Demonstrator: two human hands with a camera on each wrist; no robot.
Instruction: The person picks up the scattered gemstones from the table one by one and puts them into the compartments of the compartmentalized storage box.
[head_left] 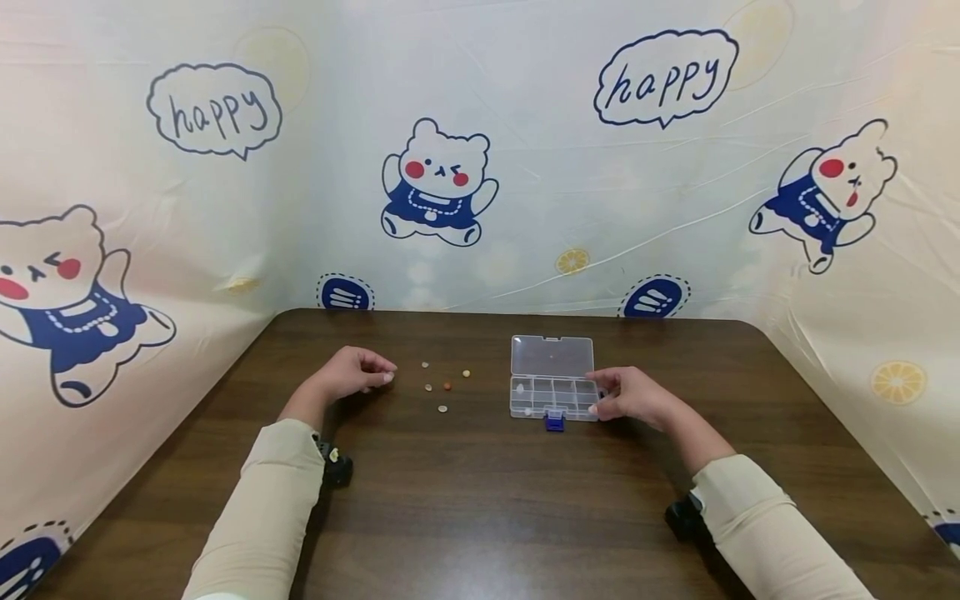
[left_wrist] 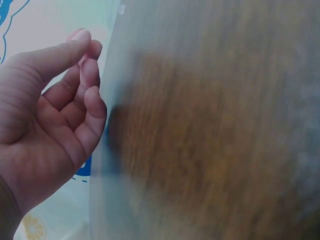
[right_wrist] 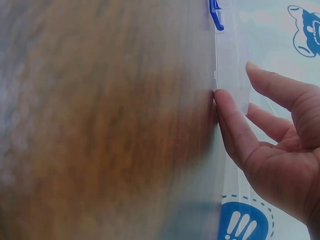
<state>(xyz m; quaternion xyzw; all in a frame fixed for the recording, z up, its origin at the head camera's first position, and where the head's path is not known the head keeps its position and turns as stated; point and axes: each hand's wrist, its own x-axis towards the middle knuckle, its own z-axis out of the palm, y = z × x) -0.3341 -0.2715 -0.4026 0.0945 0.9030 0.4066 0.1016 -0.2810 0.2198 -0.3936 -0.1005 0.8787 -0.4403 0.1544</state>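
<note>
My right hand (head_left: 633, 395) grasps the right end of the clear compartment box (head_left: 553, 396), which lies immediately left of that grip. Its lid (head_left: 552, 357) is turned back on the side away from me; the blue latch (head_left: 554, 423) faces me. My left hand (head_left: 352, 372) has curled fingers, thumb against fingertip; whether anything is pinched there, I cannot tell. Five small pieces (head_left: 447, 386) lie scattered on the table (head_left: 480, 500) just right of it, between my hands.

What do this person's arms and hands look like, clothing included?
Pale beige long sleeves, the left sleeve and right sleeve, end in wide cuffs. A small black device shows at the left cuff, another at the right. The left hand and right hand are gloveless.
</note>
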